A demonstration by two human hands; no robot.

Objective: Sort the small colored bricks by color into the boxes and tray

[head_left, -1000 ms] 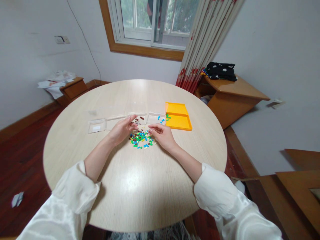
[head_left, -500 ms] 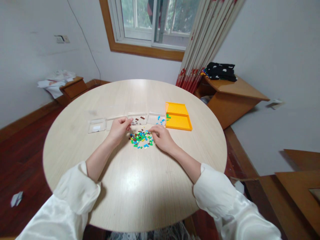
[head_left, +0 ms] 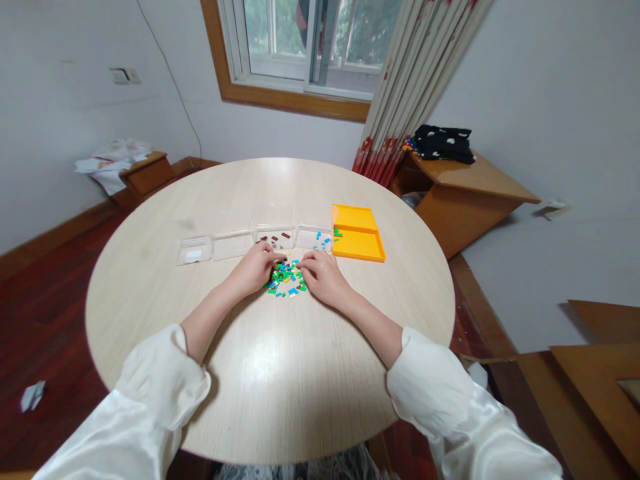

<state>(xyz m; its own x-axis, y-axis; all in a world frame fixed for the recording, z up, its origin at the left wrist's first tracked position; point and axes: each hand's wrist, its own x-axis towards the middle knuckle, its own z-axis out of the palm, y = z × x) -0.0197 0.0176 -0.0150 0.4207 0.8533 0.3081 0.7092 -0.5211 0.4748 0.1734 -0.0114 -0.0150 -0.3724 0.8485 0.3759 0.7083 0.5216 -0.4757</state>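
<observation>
A pile of small building bricks (head_left: 287,283) in green, blue, yellow, white and brown lies on the round table between my hands. My left hand (head_left: 255,270) is at the pile's left and far edge, thumb and forefinger close together over the bricks; anything between them is hidden. Beyond it stands a clear open box with brown bricks (head_left: 285,235). My right hand (head_left: 324,275) is at the pile's right edge, fingers bent and pinched near some blue bricks. What they hold is too small to make out. Behind it, a clear box holds blue bricks (head_left: 323,241).
An open orange box (head_left: 359,245) with a few green bricks (head_left: 338,233) at its left side ends the row on the right. Further left are another clear box (head_left: 233,245) and a small clear box with a white label (head_left: 193,256). The pale round table (head_left: 280,373) carries everything.
My left hand has moved right and nearer to me, from the box with brown bricks to the pile. My right hand has barely moved.
</observation>
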